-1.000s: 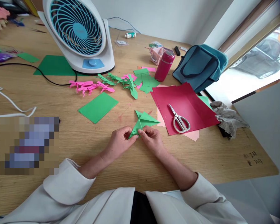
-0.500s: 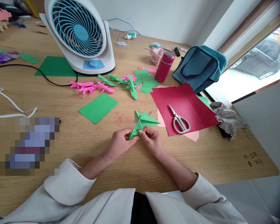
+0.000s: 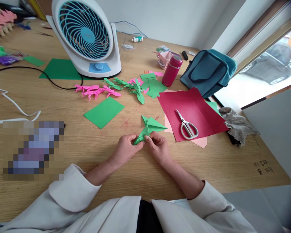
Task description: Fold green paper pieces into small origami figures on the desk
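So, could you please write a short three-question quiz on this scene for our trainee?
1. True or false: the scissors lie on the red paper.
2. What do the left hand and the right hand both hold?
3. Fill in the missing word: the crimson flask stands beside the teal ____.

Key:
1. True.
2. The folded green paper.
3. Bag.

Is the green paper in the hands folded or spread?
Folded: the paper shows creases, overlapping flaps and pointed corners.
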The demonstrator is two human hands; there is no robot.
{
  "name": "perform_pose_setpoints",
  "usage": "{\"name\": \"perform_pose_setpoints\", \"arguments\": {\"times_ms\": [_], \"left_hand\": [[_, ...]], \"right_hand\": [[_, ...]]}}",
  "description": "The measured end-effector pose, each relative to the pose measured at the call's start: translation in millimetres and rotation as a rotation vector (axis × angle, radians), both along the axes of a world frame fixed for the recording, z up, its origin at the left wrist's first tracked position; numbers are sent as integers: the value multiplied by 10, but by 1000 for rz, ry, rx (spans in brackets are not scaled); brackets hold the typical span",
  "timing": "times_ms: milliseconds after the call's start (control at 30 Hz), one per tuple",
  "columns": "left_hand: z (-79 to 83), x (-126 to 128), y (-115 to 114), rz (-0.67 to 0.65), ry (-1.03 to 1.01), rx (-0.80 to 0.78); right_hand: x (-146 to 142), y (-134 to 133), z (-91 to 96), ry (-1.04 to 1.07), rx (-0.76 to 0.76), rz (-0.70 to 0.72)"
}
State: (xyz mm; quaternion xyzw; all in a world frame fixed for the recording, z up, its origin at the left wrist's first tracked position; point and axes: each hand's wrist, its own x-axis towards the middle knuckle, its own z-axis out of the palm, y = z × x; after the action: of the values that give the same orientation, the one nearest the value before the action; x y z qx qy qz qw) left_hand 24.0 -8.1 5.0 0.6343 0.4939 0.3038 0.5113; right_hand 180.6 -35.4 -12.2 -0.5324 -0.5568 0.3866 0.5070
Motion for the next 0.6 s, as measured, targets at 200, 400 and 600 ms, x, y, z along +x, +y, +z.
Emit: {"name": "perform_pose_setpoints", "arguments": {"times_ms": [200,400,600], "left_hand": [[14,4,-3,-8,73,109],[-21,-8,-9,-9,76,107],[-12,-10,-8,5,40,60]], "right_hand": [[-10,1,-2,44,-53,-13],[-5,24,9,96,-80,-39],[3,38,27,134,-81,-61]]}}
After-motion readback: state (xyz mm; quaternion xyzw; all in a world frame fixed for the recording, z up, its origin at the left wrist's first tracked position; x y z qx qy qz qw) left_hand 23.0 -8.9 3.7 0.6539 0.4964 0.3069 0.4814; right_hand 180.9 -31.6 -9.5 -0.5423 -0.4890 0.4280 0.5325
